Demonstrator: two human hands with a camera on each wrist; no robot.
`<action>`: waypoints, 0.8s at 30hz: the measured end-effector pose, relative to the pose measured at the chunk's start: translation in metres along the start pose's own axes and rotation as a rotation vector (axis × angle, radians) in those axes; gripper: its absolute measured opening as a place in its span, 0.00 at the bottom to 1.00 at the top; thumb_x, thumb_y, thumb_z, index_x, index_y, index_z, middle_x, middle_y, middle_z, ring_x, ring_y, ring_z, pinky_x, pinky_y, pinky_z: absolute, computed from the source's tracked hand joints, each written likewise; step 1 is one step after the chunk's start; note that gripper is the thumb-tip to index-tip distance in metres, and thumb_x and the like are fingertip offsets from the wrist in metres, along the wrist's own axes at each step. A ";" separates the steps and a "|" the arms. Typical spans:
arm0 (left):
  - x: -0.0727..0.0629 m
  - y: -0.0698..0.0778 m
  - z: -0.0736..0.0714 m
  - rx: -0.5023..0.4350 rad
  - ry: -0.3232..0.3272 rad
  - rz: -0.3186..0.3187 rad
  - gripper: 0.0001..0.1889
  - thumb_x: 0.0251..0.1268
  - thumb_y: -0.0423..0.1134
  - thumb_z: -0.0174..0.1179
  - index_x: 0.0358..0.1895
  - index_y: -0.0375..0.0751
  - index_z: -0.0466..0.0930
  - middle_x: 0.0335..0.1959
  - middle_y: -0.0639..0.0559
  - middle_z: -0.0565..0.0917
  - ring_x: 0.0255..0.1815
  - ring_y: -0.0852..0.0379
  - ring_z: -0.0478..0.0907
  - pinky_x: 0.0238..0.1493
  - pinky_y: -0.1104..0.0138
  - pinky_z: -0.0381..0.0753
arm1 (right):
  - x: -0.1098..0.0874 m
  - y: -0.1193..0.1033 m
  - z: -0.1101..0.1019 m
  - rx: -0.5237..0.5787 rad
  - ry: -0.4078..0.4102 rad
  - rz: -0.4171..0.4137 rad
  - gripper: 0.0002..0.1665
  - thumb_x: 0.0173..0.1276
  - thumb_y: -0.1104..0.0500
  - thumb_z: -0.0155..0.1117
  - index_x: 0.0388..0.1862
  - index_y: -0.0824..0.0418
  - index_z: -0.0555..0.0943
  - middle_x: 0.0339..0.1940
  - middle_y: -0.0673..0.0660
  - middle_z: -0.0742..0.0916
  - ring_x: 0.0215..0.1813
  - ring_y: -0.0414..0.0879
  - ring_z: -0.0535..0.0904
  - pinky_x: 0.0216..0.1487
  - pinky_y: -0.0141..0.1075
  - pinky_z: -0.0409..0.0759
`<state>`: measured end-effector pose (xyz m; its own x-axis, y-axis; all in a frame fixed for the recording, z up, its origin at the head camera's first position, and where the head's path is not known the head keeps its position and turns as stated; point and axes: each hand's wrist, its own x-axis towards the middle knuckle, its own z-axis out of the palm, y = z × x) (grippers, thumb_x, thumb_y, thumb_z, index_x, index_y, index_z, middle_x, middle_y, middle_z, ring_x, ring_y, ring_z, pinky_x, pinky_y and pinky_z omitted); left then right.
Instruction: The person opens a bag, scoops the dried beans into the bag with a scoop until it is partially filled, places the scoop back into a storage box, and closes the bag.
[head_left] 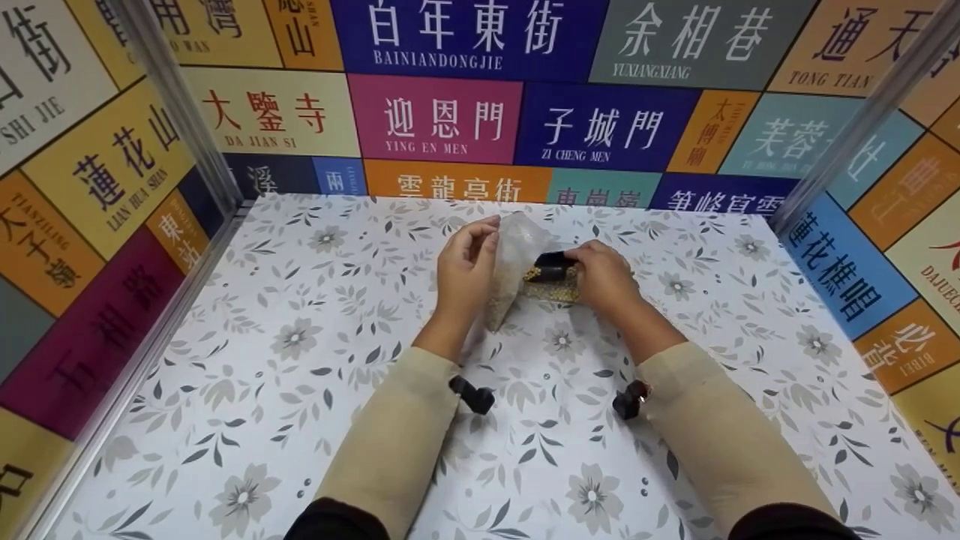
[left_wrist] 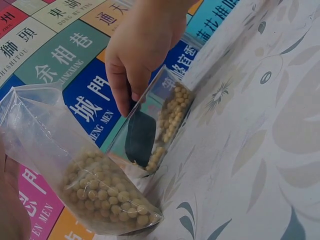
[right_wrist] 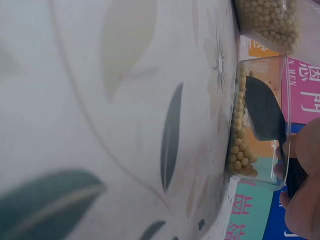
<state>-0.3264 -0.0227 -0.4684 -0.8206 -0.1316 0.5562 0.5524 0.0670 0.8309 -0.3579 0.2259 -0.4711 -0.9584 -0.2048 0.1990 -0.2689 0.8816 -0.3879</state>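
My left hand point(head_left: 466, 262) holds a clear plastic bag point(head_left: 517, 244) upright by its side, near the far middle of the table. Pale yellow soybeans point(left_wrist: 102, 195) fill the lower part of the bag, down to its pointed corner. In my right hand point(head_left: 606, 274) is the black handle of a small scoop point(left_wrist: 141, 139). The scoop's blade dips into a clear rectangular box point(right_wrist: 272, 184), just right of the bag. Soybeans point(right_wrist: 241, 155) cover the bottom of this box, heaped toward one end, and a few show at the scoop's edge.
A white tablecloth point(head_left: 300, 337) with grey flowers and leaves covers the table. Colourful panels point(head_left: 454, 116) with large characters stand along the back and both sides. Each sleeve has a black wrist mount point(head_left: 474, 395) on it.
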 end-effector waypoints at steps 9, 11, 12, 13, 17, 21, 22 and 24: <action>0.001 0.000 0.001 0.006 0.013 -0.002 0.07 0.82 0.37 0.60 0.51 0.37 0.84 0.62 0.49 0.88 0.66 0.57 0.84 0.69 0.69 0.84 | -0.003 0.004 0.006 0.173 0.035 0.017 0.23 0.82 0.66 0.51 0.69 0.63 0.82 0.65 0.64 0.84 0.71 0.63 0.78 0.78 0.56 0.75; 0.001 -0.001 0.001 0.015 0.013 -0.002 0.07 0.82 0.38 0.60 0.51 0.38 0.84 0.62 0.50 0.88 0.66 0.58 0.84 0.69 0.69 0.84 | -0.004 0.005 0.007 0.223 0.058 0.031 0.22 0.82 0.66 0.52 0.68 0.63 0.83 0.65 0.64 0.84 0.72 0.62 0.78 0.79 0.55 0.75; 0.001 -0.001 0.001 0.018 0.012 -0.002 0.07 0.82 0.38 0.60 0.51 0.38 0.84 0.62 0.50 0.88 0.66 0.58 0.84 0.69 0.69 0.84 | -0.004 0.006 0.008 0.248 0.068 0.040 0.21 0.82 0.65 0.52 0.68 0.64 0.83 0.65 0.64 0.84 0.72 0.62 0.78 0.79 0.55 0.75; 0.001 0.000 0.001 0.017 0.012 -0.004 0.07 0.82 0.38 0.60 0.51 0.38 0.84 0.62 0.50 0.88 0.66 0.58 0.84 0.69 0.69 0.84 | -0.005 0.007 0.008 0.270 0.075 0.049 0.21 0.82 0.65 0.53 0.68 0.64 0.83 0.66 0.64 0.84 0.73 0.61 0.78 0.79 0.54 0.74; 0.001 0.000 0.001 0.026 0.013 -0.003 0.07 0.82 0.38 0.60 0.51 0.39 0.84 0.62 0.50 0.88 0.66 0.58 0.84 0.68 0.69 0.85 | -0.006 0.009 0.009 0.324 0.071 0.092 0.21 0.84 0.63 0.52 0.69 0.62 0.82 0.68 0.63 0.83 0.75 0.60 0.77 0.80 0.54 0.73; 0.000 0.001 0.001 0.042 0.013 0.016 0.08 0.82 0.37 0.60 0.51 0.36 0.84 0.62 0.49 0.88 0.65 0.57 0.84 0.66 0.68 0.86 | -0.008 0.011 0.009 0.381 0.053 0.140 0.22 0.86 0.60 0.51 0.72 0.58 0.81 0.71 0.60 0.81 0.77 0.59 0.74 0.82 0.55 0.71; 0.000 0.001 0.002 0.044 0.014 0.021 0.08 0.82 0.37 0.60 0.51 0.35 0.84 0.62 0.48 0.88 0.65 0.56 0.85 0.66 0.68 0.86 | -0.009 0.012 0.008 0.397 0.054 0.150 0.22 0.87 0.59 0.51 0.72 0.57 0.81 0.71 0.60 0.81 0.78 0.58 0.74 0.82 0.55 0.71; 0.000 0.001 0.002 0.045 0.014 0.028 0.08 0.82 0.36 0.60 0.51 0.34 0.84 0.62 0.46 0.88 0.65 0.54 0.85 0.65 0.67 0.87 | -0.010 0.014 0.007 0.421 0.068 0.156 0.21 0.87 0.59 0.51 0.72 0.57 0.80 0.71 0.59 0.81 0.78 0.58 0.74 0.82 0.55 0.71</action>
<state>-0.3266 -0.0207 -0.4675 -0.8027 -0.1433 0.5789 0.5675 0.1148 0.8153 -0.3522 0.2371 -0.4849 -0.9858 -0.0428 0.1624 -0.1512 0.6469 -0.7474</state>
